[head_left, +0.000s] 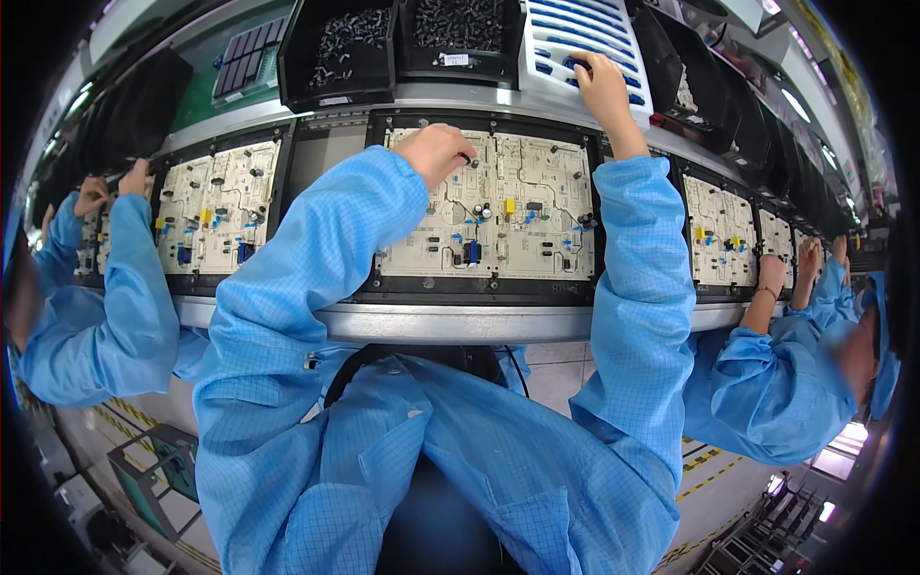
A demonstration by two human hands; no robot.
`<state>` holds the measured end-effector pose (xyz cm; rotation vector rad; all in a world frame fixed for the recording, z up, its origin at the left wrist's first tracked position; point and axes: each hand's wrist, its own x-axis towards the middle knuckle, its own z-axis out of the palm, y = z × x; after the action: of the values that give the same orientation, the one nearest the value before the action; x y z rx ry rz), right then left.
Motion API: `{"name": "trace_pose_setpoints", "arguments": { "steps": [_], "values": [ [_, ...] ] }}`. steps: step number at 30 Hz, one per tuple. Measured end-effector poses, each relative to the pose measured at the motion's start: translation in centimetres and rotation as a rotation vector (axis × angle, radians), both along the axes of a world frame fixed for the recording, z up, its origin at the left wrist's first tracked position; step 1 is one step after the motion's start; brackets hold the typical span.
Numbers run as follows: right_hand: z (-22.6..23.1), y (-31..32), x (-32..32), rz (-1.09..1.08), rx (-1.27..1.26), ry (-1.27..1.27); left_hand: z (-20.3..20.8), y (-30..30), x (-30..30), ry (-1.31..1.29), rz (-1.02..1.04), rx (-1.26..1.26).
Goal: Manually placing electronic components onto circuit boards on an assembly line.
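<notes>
My left hand (436, 153) is over the upper part of a pale circuit board (537, 172), its fingers pinched on a small dark component (467, 157) close to the board surface. Up at the white tray (642, 96), my right hand (604, 86) has its fingers bent together at one of the blue components (578, 63) lying there in rows. The board and its twin beside it sit in a black frame (441, 290). Yellow, blue and black parts stand on them, with a larger dark blue block (471, 252) near the lower edge.
Black bins of small dark parts (355, 48) stand behind the frame, left of the white tray. More framed boards (220, 206) line the metal-edged bench (450, 324) on both sides. Co-workers in blue sleeves (144, 297) work at left and right (767, 383).
</notes>
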<state>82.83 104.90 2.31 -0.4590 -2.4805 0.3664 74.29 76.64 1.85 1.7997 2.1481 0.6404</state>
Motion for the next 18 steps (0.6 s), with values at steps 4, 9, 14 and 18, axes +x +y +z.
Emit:
{"name": "trace_pose_setpoints", "arguments": {
  "steps": [4, 9, 14, 18],
  "values": [
    [0.0, 0.1, 0.2, 0.003, 0.006, -0.006, 0.3, 0.2, -0.1, -0.024, -0.018, -0.025],
    [-0.2, 0.3, 0.5, 0.008, -0.011, 0.005, 0.3, 0.4, -0.2, -0.020, -0.028, -0.062],
    [-0.3, 1.0, 0.5, 0.043, -0.015, -0.006, 0.5, 0.5, 0.0, -0.030, -0.003, -0.081],
    [0.4, 1.5, 0.1, 0.059, -0.033, -0.072, 0.6, 0.6, 0.4, -0.001, 0.041, -0.093]
  ]
}}
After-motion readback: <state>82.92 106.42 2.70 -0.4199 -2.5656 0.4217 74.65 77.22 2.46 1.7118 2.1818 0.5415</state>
